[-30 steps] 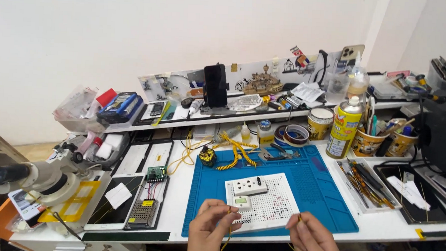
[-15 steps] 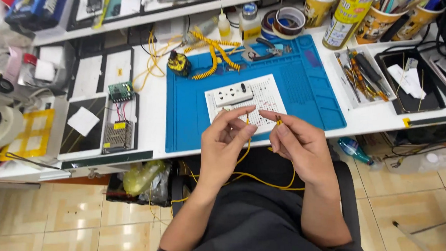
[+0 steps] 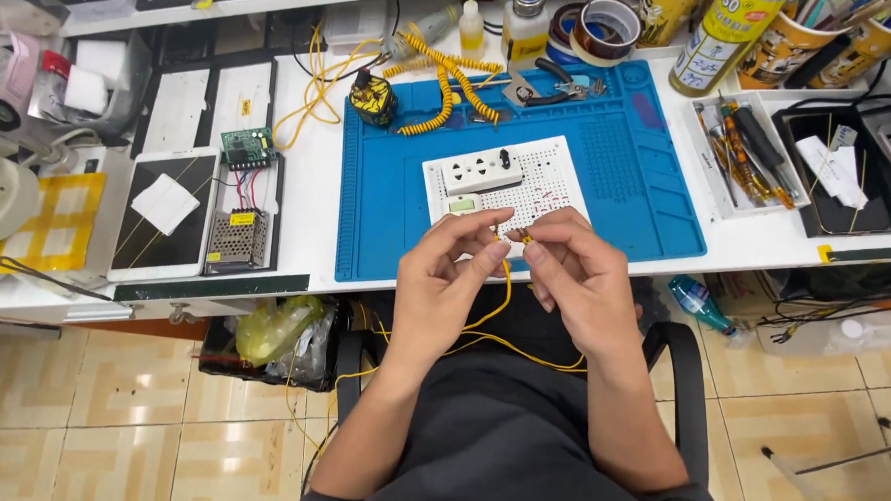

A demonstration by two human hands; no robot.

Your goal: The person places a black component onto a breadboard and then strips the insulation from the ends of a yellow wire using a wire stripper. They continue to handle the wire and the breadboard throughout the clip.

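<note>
While both hands hover just off the desk (image 3: 268,188) edge above the lap, the left hand (image 3: 444,281) and right hand (image 3: 577,276) each pinch a thin yellow wire (image 3: 504,283), fingertips closed on it. Its slack loops down over the lap. Behind the hands, a white breadboard (image 3: 533,184) lies on the blue mat (image 3: 629,178), a socket (image 3: 481,171) resting on it.

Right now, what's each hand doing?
Left hand: fingers pinched on the yellow wire.
Right hand: fingers pinched on the same wire's end.

Both hands (image 3: 510,273) pinch yellow wire (image 3: 505,283) above breadboard (image 3: 529,184).
</note>
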